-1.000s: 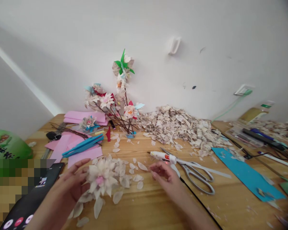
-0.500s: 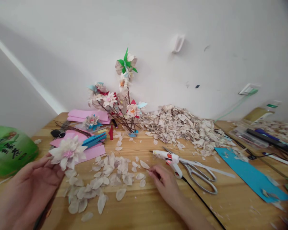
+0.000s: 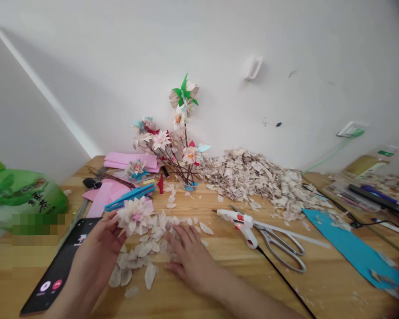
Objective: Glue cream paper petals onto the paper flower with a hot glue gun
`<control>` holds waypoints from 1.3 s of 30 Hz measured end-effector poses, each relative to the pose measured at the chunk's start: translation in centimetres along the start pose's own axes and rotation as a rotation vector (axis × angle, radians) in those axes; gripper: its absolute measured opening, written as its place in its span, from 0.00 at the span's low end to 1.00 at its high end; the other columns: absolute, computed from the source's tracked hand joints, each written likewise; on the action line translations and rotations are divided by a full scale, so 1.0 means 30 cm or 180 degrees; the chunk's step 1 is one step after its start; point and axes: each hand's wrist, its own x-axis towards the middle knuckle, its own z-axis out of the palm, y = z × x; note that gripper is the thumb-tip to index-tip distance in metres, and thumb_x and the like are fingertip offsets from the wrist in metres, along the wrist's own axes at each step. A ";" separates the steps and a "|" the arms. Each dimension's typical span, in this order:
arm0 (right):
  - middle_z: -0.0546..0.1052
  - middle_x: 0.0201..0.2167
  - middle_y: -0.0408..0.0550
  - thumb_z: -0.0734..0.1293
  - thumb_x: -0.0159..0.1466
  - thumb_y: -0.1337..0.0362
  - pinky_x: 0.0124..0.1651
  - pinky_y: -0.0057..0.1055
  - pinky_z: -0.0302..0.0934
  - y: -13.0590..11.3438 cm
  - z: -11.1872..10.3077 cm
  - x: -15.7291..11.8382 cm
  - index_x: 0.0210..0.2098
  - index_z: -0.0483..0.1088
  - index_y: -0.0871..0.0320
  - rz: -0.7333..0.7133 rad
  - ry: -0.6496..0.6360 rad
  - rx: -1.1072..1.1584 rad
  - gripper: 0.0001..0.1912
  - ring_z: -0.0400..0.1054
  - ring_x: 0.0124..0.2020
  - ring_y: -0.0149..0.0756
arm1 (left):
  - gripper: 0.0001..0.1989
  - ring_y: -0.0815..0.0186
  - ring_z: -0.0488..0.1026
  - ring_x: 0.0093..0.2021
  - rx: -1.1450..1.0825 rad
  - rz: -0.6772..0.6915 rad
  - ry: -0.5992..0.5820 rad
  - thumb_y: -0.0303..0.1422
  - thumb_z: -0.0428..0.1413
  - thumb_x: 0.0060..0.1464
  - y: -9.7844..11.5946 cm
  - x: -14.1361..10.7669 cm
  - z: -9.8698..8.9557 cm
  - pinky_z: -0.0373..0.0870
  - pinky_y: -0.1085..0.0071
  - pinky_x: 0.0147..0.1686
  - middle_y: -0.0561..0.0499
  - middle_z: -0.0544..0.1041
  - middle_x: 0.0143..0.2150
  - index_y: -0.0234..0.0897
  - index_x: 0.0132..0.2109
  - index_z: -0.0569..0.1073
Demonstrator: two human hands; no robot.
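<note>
In the head view, the left hand curled around a handmade pale flower above scattered loose petals, while the right hand lay spread flat on them, near a hot glue gun

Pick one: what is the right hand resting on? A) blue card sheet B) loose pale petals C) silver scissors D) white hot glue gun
B. The right hand lies spread flat on the loose pale petals, while the white hot glue gun and silver scissors sit apart to its right.
</note>
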 end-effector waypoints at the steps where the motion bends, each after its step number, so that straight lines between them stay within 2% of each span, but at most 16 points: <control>1: 0.60 0.59 0.61 0.66 0.60 0.58 0.60 0.53 0.46 0.007 0.001 0.034 0.58 0.57 0.58 -0.0010 0.0132 -0.0013 0.29 0.51 0.60 0.53 | 0.10 0.71 0.73 0.23 -0.0018 -0.0030 -0.0036 0.19 0.49 0.47 -0.010 -0.002 0.000 0.74 0.77 0.23 0.54 0.74 0.25 0.35 0.29 0.72; 4: 0.63 0.56 0.64 0.67 0.58 0.57 0.57 0.52 0.50 0.015 -0.015 0.116 0.56 0.59 0.63 0.0103 0.0438 -0.0021 0.30 0.55 0.56 0.53 | 0.11 0.72 0.73 0.24 -0.0041 -0.0056 -0.0128 0.19 0.47 0.50 -0.021 -0.007 -0.002 0.74 0.78 0.23 0.55 0.75 0.26 0.36 0.31 0.72; 7: 0.68 0.51 0.59 0.67 0.58 0.55 0.55 0.46 0.53 -0.013 -0.032 0.139 0.52 0.61 0.62 0.0086 0.0570 0.0030 0.27 0.57 0.53 0.48 | 0.13 0.73 0.73 0.23 -0.0081 -0.0061 -0.0142 0.19 0.45 0.52 -0.013 -0.007 -0.003 0.73 0.79 0.22 0.55 0.75 0.25 0.36 0.31 0.72; 11: 0.72 0.42 0.50 0.69 0.57 0.58 0.50 0.36 0.58 -0.078 -0.020 0.110 0.41 0.69 0.58 -0.0140 0.0371 0.0236 0.15 0.62 0.45 0.41 | 0.14 0.73 0.73 0.22 -0.0247 -0.0044 -0.0172 0.19 0.45 0.52 -0.001 -0.007 -0.003 0.73 0.78 0.22 0.55 0.75 0.24 0.36 0.30 0.72; 16: 0.72 0.38 0.49 0.71 0.53 0.53 0.48 0.35 0.58 -0.113 0.017 0.105 0.35 0.71 0.57 -0.0127 0.0028 0.0423 0.16 0.62 0.44 0.41 | 0.13 0.72 0.72 0.21 -0.0362 -0.0053 -0.0199 0.18 0.46 0.51 -0.004 -0.016 -0.002 0.71 0.79 0.19 0.56 0.75 0.23 0.36 0.30 0.72; 20: 0.72 0.34 0.46 0.72 0.54 0.59 0.43 0.31 0.59 -0.102 0.028 0.129 0.30 0.72 0.56 -0.0095 0.0031 0.0333 0.08 0.63 0.41 0.39 | 0.13 0.73 0.72 0.20 -0.0390 -0.0049 -0.0206 0.18 0.45 0.51 -0.007 -0.021 0.003 0.71 0.79 0.18 0.56 0.75 0.23 0.36 0.30 0.72; 26: 0.72 0.34 0.50 0.68 0.58 0.67 0.42 0.35 0.58 -0.040 0.001 0.150 0.32 0.71 0.59 0.0324 0.0421 0.0192 0.03 0.62 0.40 0.41 | 0.13 0.74 0.71 0.19 -0.0409 -0.0019 -0.0172 0.19 0.45 0.52 -0.008 -0.023 0.009 0.71 0.79 0.18 0.56 0.73 0.21 0.35 0.30 0.72; 28: 0.71 0.37 0.53 0.66 0.58 0.70 0.44 0.37 0.57 -0.039 -0.013 0.148 0.36 0.70 0.60 0.0354 0.0548 0.0132 0.05 0.60 0.41 0.43 | 0.13 0.74 0.71 0.19 -0.0388 -0.0013 -0.0156 0.19 0.45 0.51 -0.012 -0.022 0.006 0.71 0.79 0.19 0.56 0.73 0.20 0.35 0.31 0.72; 31: 0.70 0.40 0.51 0.68 0.56 0.67 0.47 0.35 0.55 -0.071 -0.016 0.137 0.39 0.69 0.58 -0.0020 0.0523 0.0132 0.11 0.60 0.43 0.41 | 0.12 0.73 0.71 0.20 -0.0347 -0.0071 -0.0147 0.19 0.47 0.50 -0.021 -0.019 -0.001 0.71 0.78 0.19 0.56 0.73 0.21 0.36 0.32 0.72; 35: 0.71 0.40 0.49 0.69 0.54 0.57 0.47 0.36 0.55 -0.129 0.026 0.130 0.37 0.71 0.56 -0.0699 0.0310 -0.0025 0.13 0.60 0.44 0.42 | 0.11 0.70 0.73 0.23 -0.0356 -0.0142 -0.0190 0.20 0.48 0.49 -0.029 -0.017 -0.006 0.73 0.76 0.21 0.55 0.75 0.23 0.38 0.33 0.72; 39: 0.73 0.38 0.51 0.67 0.57 0.60 0.46 0.38 0.55 -0.148 0.060 0.139 0.36 0.72 0.59 -0.0681 0.0362 0.0041 0.10 0.61 0.43 0.44 | 0.11 0.70 0.73 0.22 -0.0365 -0.0170 -0.0306 0.20 0.49 0.48 -0.027 -0.022 -0.003 0.72 0.76 0.20 0.55 0.75 0.22 0.39 0.33 0.72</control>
